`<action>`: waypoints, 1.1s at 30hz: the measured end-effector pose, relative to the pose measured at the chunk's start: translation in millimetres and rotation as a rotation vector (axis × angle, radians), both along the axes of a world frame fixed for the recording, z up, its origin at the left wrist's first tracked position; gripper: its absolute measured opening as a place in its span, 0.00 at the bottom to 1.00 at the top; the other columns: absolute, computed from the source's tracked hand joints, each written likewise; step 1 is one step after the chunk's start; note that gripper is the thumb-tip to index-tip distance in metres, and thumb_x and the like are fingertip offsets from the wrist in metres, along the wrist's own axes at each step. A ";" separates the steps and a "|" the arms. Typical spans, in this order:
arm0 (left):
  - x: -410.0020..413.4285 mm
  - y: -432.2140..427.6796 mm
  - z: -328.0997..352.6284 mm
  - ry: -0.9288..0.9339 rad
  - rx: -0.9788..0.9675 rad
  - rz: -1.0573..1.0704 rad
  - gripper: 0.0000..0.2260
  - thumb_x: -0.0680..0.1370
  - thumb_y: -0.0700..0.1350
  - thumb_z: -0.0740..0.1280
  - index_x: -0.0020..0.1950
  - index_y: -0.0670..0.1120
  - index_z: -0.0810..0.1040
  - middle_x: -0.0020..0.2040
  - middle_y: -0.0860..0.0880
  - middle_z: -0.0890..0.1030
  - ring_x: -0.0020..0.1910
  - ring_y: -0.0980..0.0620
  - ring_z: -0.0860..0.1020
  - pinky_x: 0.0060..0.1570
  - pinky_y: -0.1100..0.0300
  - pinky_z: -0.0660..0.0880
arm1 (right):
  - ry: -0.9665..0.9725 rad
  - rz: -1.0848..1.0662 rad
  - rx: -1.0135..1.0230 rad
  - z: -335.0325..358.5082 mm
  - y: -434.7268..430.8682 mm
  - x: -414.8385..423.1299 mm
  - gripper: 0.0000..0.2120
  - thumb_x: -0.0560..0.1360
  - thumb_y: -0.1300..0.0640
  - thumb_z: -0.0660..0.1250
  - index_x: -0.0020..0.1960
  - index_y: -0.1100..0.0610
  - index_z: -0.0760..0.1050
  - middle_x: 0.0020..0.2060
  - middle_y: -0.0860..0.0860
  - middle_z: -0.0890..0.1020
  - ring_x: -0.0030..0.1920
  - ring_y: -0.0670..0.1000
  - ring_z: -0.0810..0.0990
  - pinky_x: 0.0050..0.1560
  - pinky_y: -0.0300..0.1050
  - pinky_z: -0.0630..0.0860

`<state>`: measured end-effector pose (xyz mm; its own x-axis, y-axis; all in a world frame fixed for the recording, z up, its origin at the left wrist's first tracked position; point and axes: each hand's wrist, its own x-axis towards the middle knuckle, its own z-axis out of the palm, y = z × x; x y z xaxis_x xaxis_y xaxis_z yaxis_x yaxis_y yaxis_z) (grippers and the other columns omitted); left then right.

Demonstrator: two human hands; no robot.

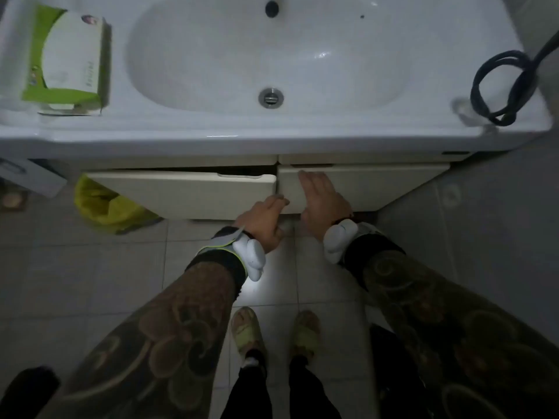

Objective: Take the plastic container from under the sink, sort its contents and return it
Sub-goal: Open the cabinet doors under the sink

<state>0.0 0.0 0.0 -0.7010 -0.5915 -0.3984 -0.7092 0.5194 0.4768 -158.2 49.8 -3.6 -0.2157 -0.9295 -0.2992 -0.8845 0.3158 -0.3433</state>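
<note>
Sink cabinet, doors being worked; plastic container not in view.
White sink (302,137) above; left door (181,192) ajar, right door (378,186) nearly flush; left hand (261,220) curls fingers round left door's edge, apparently to swing it; right hand (322,198) flat, fingers together, on right door.

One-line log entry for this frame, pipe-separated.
stage: at cabinet under sink | left hand: on edge of left door, ajar | right hand: flat on right door | container: not visible

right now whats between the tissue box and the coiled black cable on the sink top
Head view: only the white basin with its metal drain lies between the tissue box and the black cable.
</note>
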 end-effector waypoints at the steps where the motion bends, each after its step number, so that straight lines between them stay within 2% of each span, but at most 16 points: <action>1: 0.2 -1.8 -0.5 -0.019 -0.010 -0.004 0.29 0.75 0.43 0.62 0.75 0.50 0.59 0.78 0.53 0.58 0.71 0.45 0.66 0.61 0.49 0.71 | 0.027 -0.008 -0.040 -0.9 -0.6 0.6 0.38 0.70 0.62 0.62 0.78 0.55 0.51 0.77 0.51 0.57 0.77 0.54 0.52 0.65 0.54 0.69; 6: -1.3 -0.2 -11.4 -0.054 -0.007 0.012 0.28 0.74 0.44 0.62 0.75 0.50 0.60 0.76 0.53 0.60 0.70 0.46 0.66 0.58 0.49 0.72 | 0.097 -0.045 -0.060 -6.0 -8.9 0.5 0.41 0.65 0.59 0.64 0.77 0.56 0.54 0.75 0.52 0.59 0.75 0.57 0.57 0.59 0.54 0.73; 9: -5.0 2.3 -13.5 -0.037 -0.020 0.023 0.26 0.75 0.43 0.61 0.73 0.49 0.64 0.75 0.53 0.62 0.69 0.47 0.66 0.57 0.50 0.72 | 0.114 -0.062 -0.092 -2.0 -12.2 2.7 0.40 0.63 0.58 0.65 0.74 0.56 0.59 0.72 0.52 0.64 0.70 0.58 0.64 0.58 0.52 0.70; 13: -7.8 6.3 -14.2 -0.052 -0.030 0.201 0.19 0.75 0.44 0.61 0.66 0.46 0.69 0.67 0.47 0.69 0.65 0.44 0.69 0.56 0.49 0.74 | 0.171 -0.010 -0.082 6.0 -6.5 0.8 0.33 0.66 0.55 0.64 0.71 0.56 0.64 0.66 0.53 0.70 0.63 0.58 0.68 0.58 0.50 0.68; 17: -15.1 15.4 -11.9 0.038 -0.057 0.371 0.22 0.72 0.44 0.64 0.66 0.45 0.66 0.64 0.43 0.67 0.60 0.40 0.72 0.54 0.45 0.75 | 0.197 0.004 -0.112 10.8 24.6 5.3 0.23 0.68 0.55 0.63 0.63 0.56 0.72 0.60 0.54 0.74 0.60 0.58 0.71 0.55 0.51 0.70; 19: -22.4 20.6 -8.8 0.129 -0.027 0.309 0.28 0.70 0.44 0.66 0.70 0.45 0.63 0.67 0.43 0.66 0.61 0.40 0.72 0.56 0.46 0.75 | 0.203 0.004 -0.150 10.6 43.0 7.5 0.19 0.66 0.57 0.64 0.57 0.57 0.76 0.55 0.55 0.77 0.55 0.59 0.74 0.51 0.52 0.72; 21: -29.4 24.6 -5.3 0.137 0.093 0.197 0.31 0.70 0.46 0.68 0.72 0.47 0.64 0.68 0.44 0.70 0.63 0.42 0.73 0.60 0.51 0.73 | 0.239 0.003 -0.220 5.7 56.2 7.2 0.15 0.64 0.59 0.67 0.50 0.58 0.78 0.48 0.56 0.79 0.48 0.60 0.77 0.45 0.52 0.74; 23: -38.6 32.6 -1.3 0.065 0.197 0.099 0.24 0.72 0.51 0.69 0.67 0.51 0.71 0.62 0.46 0.78 0.59 0.45 0.78 0.55 0.57 0.74 | 0.286 -0.005 -0.267 3.4 69.2 4.1 0.10 0.62 0.59 0.70 0.44 0.57 0.79 0.41 0.55 0.80 0.41 0.59 0.79 0.41 0.50 0.74; 25: -48.8 44.5 2.1 0.011 0.208 0.030 0.17 0.73 0.54 0.68 0.60 0.50 0.76 0.55 0.48 0.83 0.54 0.45 0.80 0.52 0.57 0.75 | 0.324 0.022 -0.275 6.8 79.6 1.1 0.05 0.63 0.57 0.71 0.39 0.55 0.80 0.36 0.52 0.80 0.37 0.57 0.79 0.39 0.46 0.74; 26: -50.6 50.0 3.0 -0.016 0.204 0.006 0.16 0.73 0.54 0.68 0.58 0.50 0.77 0.53 0.48 0.83 0.53 0.45 0.80 0.52 0.55 0.76 | 0.344 0.049 -0.273 8.9 79.9 1.1 0.04 0.65 0.54 0.67 0.37 0.54 0.80 0.34 0.51 0.80 0.36 0.56 0.79 0.40 0.45 0.75; 27: -55.5 56.4 3.8 -0.042 0.197 -0.023 0.15 0.73 0.54 0.68 0.57 0.49 0.78 0.53 0.47 0.83 0.53 0.44 0.80 0.53 0.54 0.76 | 0.360 0.048 -0.218 13.4 80.7 -2.1 0.09 0.66 0.52 0.61 0.36 0.53 0.79 0.34 0.51 0.81 0.37 0.55 0.80 0.41 0.45 0.75; 28: -63.5 62.7 4.9 -0.079 0.187 -0.063 0.16 0.73 0.55 0.67 0.57 0.49 0.78 0.53 0.46 0.83 0.53 0.44 0.80 0.54 0.53 0.76 | 0.355 0.016 -0.141 15.6 83.1 -8.6 0.13 0.68 0.51 0.56 0.39 0.54 0.79 0.38 0.52 0.81 0.41 0.56 0.80 0.46 0.47 0.74; 29: -74.1 69.4 5.3 -0.120 0.167 -0.109 0.17 0.74 0.56 0.66 0.58 0.48 0.79 0.53 0.46 0.83 0.54 0.44 0.80 0.54 0.53 0.76 | 0.321 -0.083 -0.067 16.4 87.8 -18.7 0.15 0.69 0.52 0.55 0.47 0.54 0.78 0.45 0.53 0.81 0.48 0.57 0.78 0.51 0.49 0.72; 31: -90.4 74.3 6.5 -0.214 0.135 -0.184 0.19 0.75 0.55 0.65 0.60 0.45 0.78 0.56 0.44 0.82 0.55 0.43 0.79 0.56 0.53 0.76 | 0.201 -0.338 -0.011 12.9 94.6 -34.7 0.22 0.72 0.51 0.59 0.65 0.55 0.70 0.61 0.55 0.74 0.62 0.58 0.71 0.61 0.52 0.68; 33: -104.9 75.7 9.6 -0.257 0.126 -0.234 0.19 0.76 0.54 0.65 0.62 0.44 0.77 0.57 0.44 0.81 0.57 0.44 0.79 0.56 0.54 0.75 | 0.038 -0.539 -0.050 15.4 103.5 -42.0 0.33 0.73 0.50 0.64 0.74 0.58 0.58 0.70 0.58 0.65 0.69 0.58 0.65 0.68 0.53 0.65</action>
<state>-104.9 75.7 9.6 -0.6789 -0.3621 -0.6387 -0.6833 0.6298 0.3693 -200.2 153.3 11.8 -0.6759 -0.6967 -0.2403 -0.6137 0.7126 -0.3399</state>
